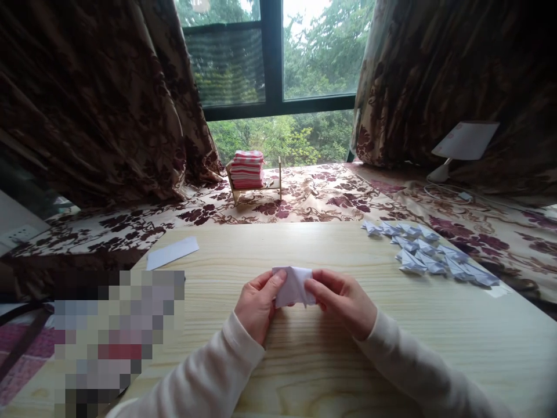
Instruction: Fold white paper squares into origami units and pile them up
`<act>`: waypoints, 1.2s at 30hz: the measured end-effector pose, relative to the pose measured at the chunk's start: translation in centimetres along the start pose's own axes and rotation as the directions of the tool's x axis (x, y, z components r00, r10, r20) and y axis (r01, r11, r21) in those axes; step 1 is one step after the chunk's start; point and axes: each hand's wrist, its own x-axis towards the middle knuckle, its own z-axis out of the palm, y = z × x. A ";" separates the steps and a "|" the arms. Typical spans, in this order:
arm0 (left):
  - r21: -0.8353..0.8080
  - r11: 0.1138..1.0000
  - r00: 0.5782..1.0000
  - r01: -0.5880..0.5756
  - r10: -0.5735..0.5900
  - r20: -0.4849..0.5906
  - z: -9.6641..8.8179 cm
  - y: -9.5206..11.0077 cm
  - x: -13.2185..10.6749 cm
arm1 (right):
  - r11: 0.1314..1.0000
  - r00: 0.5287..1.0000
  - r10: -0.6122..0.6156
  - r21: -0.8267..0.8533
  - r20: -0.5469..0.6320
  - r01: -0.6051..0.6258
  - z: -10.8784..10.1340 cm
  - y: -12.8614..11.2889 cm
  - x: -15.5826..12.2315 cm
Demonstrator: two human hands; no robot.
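A small folded piece of white paper [295, 285] is held up between both hands, above the middle of the wooden table [261, 249]. My left hand [259, 299] pinches its left side, thumb on the near face and fingers behind. On the right edge, my right hand [343, 299] grips the paper between thumb and fingers. A crease runs down the paper's middle, and a small flap hangs at its lower right. Parts of the fingers behind the paper are hidden.
Several folded white paper pieces [420, 249] stand grouped at the table's back right. A white paper strip [173, 252] lies at the back left. A pixelated area covers the left front. Beyond are a small rack [256, 187] with stacked pink cloths [247, 169] and a lamp [465, 141].
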 end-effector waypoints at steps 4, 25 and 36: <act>-0.009 1.000 1.000 -0.024 0.024 0.017 0.0 -0.1 0.0 | 0.996 0.994 -0.089 -0.030 -0.066 0.087 0.1 -0.2 -0.3; 0.421 0.888 0.918 -0.186 0.005 0.396 -0.5 2.2 -1.1 | 0.948 0.964 -0.266 -0.179 0.011 0.263 -0.9 -0.6 -0.5; 0.327 0.934 0.954 -0.141 0.039 0.298 -0.9 1.4 -0.6 | 0.864 0.854 -0.493 -0.215 -0.166 0.456 0.1 -0.7 -1.0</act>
